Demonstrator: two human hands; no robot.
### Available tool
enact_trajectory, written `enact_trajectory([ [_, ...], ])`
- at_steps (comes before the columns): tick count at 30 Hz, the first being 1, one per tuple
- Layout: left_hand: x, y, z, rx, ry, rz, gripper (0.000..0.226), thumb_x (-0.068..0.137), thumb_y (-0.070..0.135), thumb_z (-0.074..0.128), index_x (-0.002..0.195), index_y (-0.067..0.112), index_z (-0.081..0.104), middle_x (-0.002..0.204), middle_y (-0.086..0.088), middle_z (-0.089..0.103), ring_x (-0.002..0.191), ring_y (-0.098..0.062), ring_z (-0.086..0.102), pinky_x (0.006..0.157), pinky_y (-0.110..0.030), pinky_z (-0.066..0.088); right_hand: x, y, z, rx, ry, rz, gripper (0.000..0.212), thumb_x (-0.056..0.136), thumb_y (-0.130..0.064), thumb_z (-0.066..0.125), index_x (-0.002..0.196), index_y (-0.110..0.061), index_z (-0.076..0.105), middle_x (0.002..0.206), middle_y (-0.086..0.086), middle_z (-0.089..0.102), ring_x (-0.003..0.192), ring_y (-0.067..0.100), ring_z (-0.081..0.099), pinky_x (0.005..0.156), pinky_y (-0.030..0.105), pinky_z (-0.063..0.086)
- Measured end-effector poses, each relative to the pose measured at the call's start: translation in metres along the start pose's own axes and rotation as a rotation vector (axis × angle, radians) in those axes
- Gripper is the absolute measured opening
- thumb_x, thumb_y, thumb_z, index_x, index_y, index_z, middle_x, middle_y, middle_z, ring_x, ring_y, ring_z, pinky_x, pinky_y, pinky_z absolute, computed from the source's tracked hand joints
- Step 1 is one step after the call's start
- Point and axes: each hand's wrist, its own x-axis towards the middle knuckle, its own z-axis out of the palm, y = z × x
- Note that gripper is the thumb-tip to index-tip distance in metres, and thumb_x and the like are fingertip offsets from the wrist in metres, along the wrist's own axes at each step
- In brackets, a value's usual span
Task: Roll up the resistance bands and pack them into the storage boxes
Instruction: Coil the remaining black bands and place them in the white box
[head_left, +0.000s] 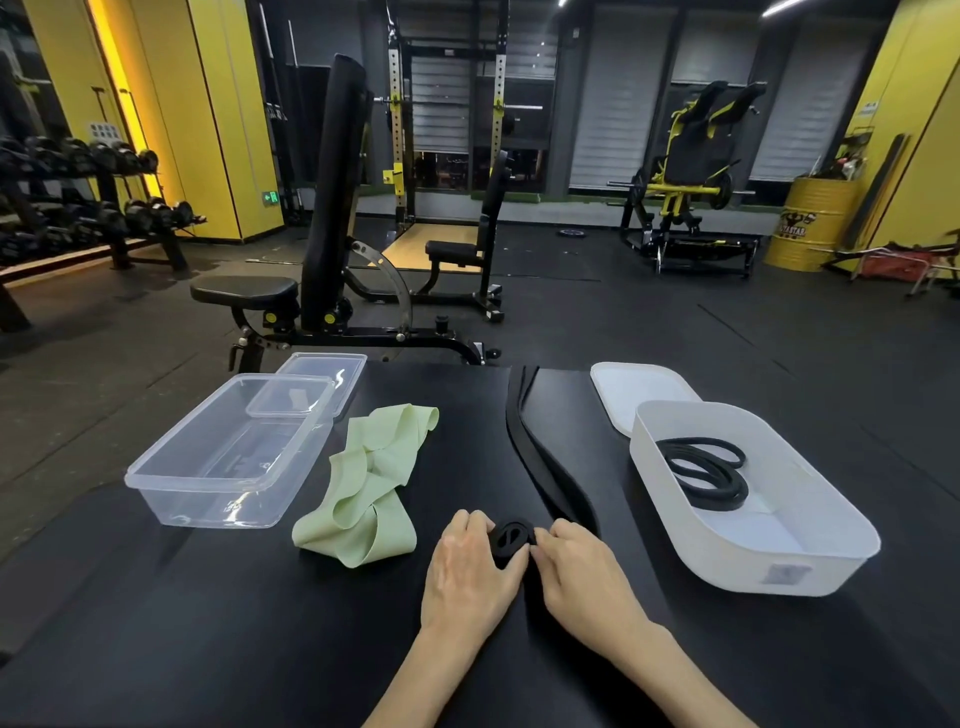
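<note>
Nearest to me, the left hand (470, 566) and right hand (582, 571) meet on the bench (208, 623). Their curled fingers (480, 526) pinch a small, tight black roll (511, 540) between them. I see its loose tail (543, 462) lying flat behind.

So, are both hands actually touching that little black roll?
Touching. The head view shows the left hand and right hand pinching the black roll from either side.

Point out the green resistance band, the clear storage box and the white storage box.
green resistance band (371, 493), head view, middle of its folds
clear storage box (208, 508), head view, near wall
white storage box (727, 564), head view, near wall
</note>
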Motion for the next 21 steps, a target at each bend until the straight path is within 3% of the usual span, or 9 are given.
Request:
enact_trajectory([
  [9, -0.002, -0.002, -0.004, 0.112, -0.074, 0.077, 0.045, 0.089, 0.052, 0.057, 0.121, 0.021, 0.051, 0.108, 0.004, 0.047, 0.096, -0.013, 0.058, 0.084, -0.021, 0.042, -0.004, -0.001, 0.002, -0.029, 0.028, -0.038, 0.024, 0.089, -0.020, 0.049, 0.065, -0.017, 0.047, 0.062, -0.010, 0.031, 0.054, 0.007, 0.032, 0.054, 0.019, 0.026],
  [16, 0.004, -0.024, -0.013, 0.026, -0.238, 0.206, 0.055, 0.088, 0.049, 0.060, 0.133, 0.020, 0.050, 0.100, 0.006, 0.041, 0.086, -0.008, 0.053, 0.088, -0.021, 0.044, -0.003, -0.006, -0.002, -0.065, 0.025, -0.099, 0.027, 0.088, -0.020, 0.041, 0.062, -0.016, 0.048, 0.059, -0.004, 0.040, 0.052, 0.012, 0.039, 0.051, 0.022, 0.032],
  [18, 0.012, -0.030, -0.017, -0.006, -0.262, 0.243, 0.049, 0.087, 0.045, 0.064, 0.128, 0.018, 0.057, 0.092, 0.009, 0.044, 0.079, -0.005, 0.053, 0.090, -0.023, 0.045, -0.004, -0.004, -0.002, -0.035, -0.014, -0.090, 0.023, 0.088, -0.021, 0.041, 0.068, -0.016, 0.051, 0.062, -0.005, 0.041, 0.055, 0.013, 0.040, 0.053, 0.024, 0.035],
  [21, 0.025, -0.028, -0.020, -0.024, -0.252, 0.226, 0.047, 0.072, 0.050, 0.077, 0.103, 0.017, 0.065, 0.077, 0.015, 0.046, 0.071, -0.002, 0.047, 0.082, -0.020, 0.046, -0.009, 0.004, -0.003, -0.006, -0.116, -0.066, 0.022, 0.086, -0.028, 0.042, 0.091, -0.017, 0.060, 0.073, -0.008, 0.047, 0.067, 0.012, 0.045, 0.062, 0.020, 0.033],
])
